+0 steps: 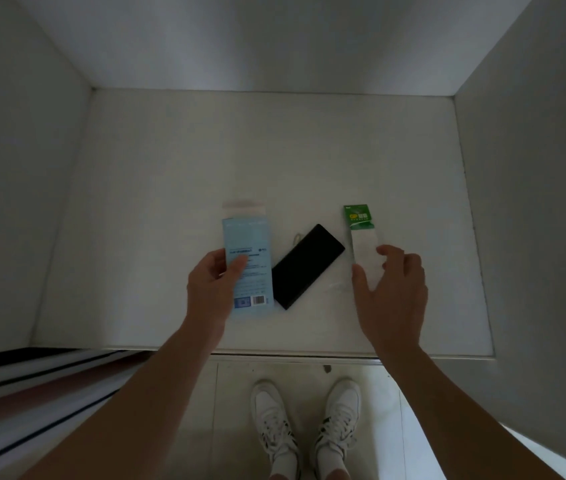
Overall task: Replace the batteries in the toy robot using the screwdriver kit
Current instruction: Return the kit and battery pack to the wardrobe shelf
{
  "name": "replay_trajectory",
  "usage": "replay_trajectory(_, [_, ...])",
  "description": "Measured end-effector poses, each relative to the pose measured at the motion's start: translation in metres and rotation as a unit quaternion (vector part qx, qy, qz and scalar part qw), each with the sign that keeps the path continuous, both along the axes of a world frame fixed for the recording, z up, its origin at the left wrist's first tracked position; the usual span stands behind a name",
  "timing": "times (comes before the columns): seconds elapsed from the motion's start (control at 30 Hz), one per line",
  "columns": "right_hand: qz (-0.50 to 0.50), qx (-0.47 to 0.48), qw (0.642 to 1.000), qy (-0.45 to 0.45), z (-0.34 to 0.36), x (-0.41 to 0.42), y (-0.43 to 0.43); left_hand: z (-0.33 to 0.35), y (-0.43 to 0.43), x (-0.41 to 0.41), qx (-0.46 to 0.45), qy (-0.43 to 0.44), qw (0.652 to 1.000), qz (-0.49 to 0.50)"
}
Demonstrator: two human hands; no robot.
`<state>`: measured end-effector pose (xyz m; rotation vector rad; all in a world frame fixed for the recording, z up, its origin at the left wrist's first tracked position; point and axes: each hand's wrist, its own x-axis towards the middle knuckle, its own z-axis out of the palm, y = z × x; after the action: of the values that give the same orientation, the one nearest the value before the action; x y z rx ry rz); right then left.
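Batteries (361,233) under right hand (392,289); packet (247,237) in left (212,289)

Left hand (210,285) pinching, right hand (396,292) spread

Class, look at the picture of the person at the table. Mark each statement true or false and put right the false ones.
1. The left hand grips the light blue package. True.
2. The black case lies between the light blue package and the green-topped pack. True.
3. The right hand holds a screwdriver. False: it holds no tool; its fingers are spread over the green-topped pack.
4. The black case stands upright on its end. False: it lies flat on the table.
5. The person wears black boots. False: they wear white shoes.
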<state>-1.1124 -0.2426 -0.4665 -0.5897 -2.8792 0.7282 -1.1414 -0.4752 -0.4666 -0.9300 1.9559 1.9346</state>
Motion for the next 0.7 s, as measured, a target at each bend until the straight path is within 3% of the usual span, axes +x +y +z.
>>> replay_trajectory(0.17, [0.036, -0.012, 0.999, 0.023, 0.006, -0.001, -0.038, -0.001, -0.036, -0.004, -0.037, 0.002, 0.999, 0.018])
replay_trajectory(0.47, [0.028, -0.101, 0.99, -0.095, -0.001, -0.007, -0.077, -0.015, -0.056, -0.004, -0.22, 0.003, 0.975, -0.032])
replay_trajectory(0.7, [0.055, -0.098, 0.98, -0.165, -0.002, -0.018, -0.075, -0.023, -0.062, -0.004, -0.274, 0.011, 0.96, -0.06])
